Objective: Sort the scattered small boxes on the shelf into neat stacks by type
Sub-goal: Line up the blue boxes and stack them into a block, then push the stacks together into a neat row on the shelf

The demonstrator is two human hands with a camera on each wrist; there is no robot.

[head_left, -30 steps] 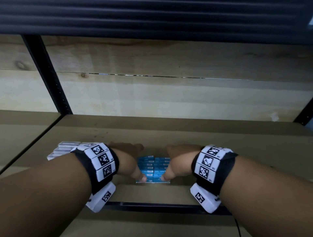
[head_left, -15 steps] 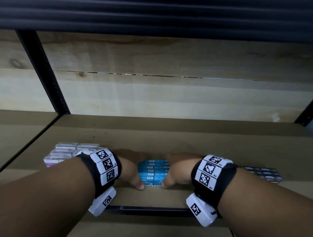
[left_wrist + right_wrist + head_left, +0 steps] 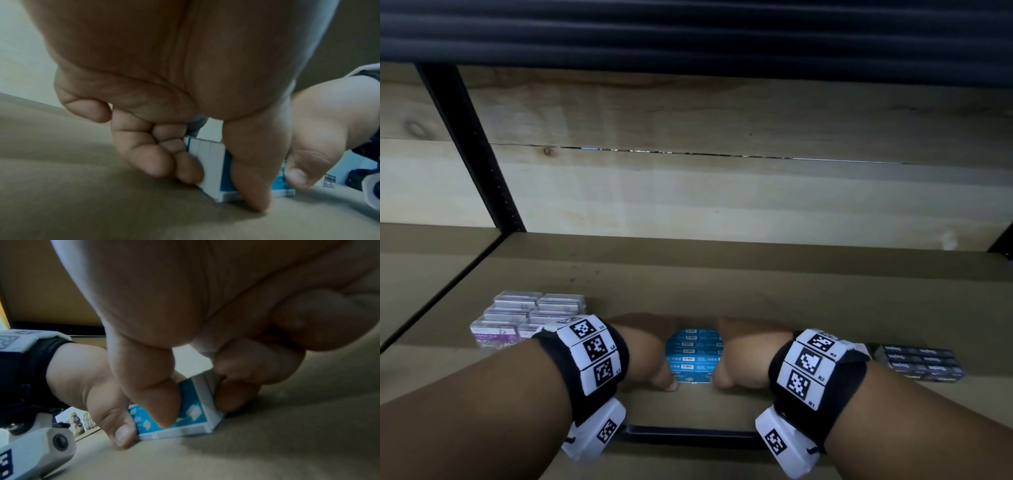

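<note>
A tight block of blue staple boxes [image 3: 693, 354] sits on the brown shelf board [image 3: 722, 281] near its front edge. My left hand [image 3: 650, 354] grips the block's left side, and my right hand [image 3: 739, 356] grips its right side. In the left wrist view the curled fingers [image 3: 185, 168] press the white end of the blue boxes [image 3: 213, 170], with the thumb down at the front corner. In the right wrist view the thumb [image 3: 164, 404] lies on the blue boxes [image 3: 193, 415] and curled fingers hold the far end.
Neat stacks of purple-and-white paper clip boxes [image 3: 517, 318] stand to the left of my left wrist. A low group of dark boxes [image 3: 919, 363] lies at the right. Black uprights [image 3: 476, 150] and a pale wooden back wall [image 3: 722, 192] enclose the shelf.
Both hands stay clamped on the blue block. The view has shifted, so more of the purple stacks and the dark boxes at the right have come into sight.
</note>
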